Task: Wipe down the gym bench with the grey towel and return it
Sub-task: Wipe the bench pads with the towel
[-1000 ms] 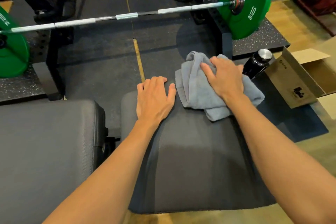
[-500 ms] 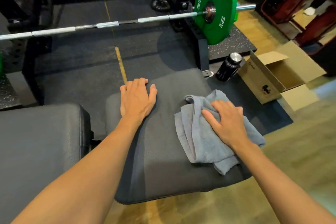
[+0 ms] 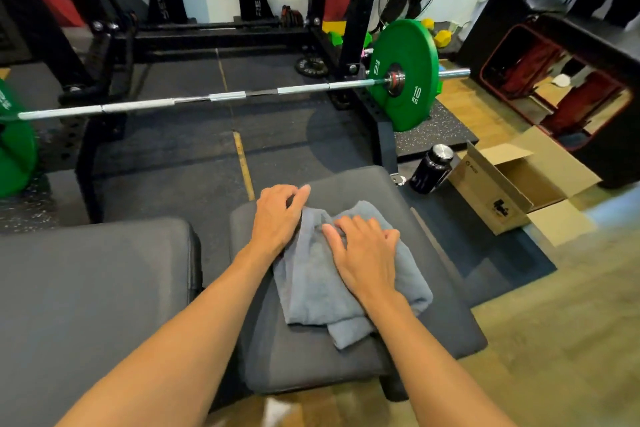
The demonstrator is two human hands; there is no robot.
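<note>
right hand (image 3: 367,255) flat on towel (image 3: 311,274), fingers spread, gripping nothing | left hand (image 3: 277,218) fingers curled at towel's 11 o'clock edge (grip unclear) | risk: bunched towel slides off counter (image 3: 446,333) toward 5 o'clock

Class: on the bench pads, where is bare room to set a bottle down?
The long pad left of the left hand is bare. So is the seat pad's right strip beside the grey towel. The seat's middle is crowded: towel under right hand.
</note>
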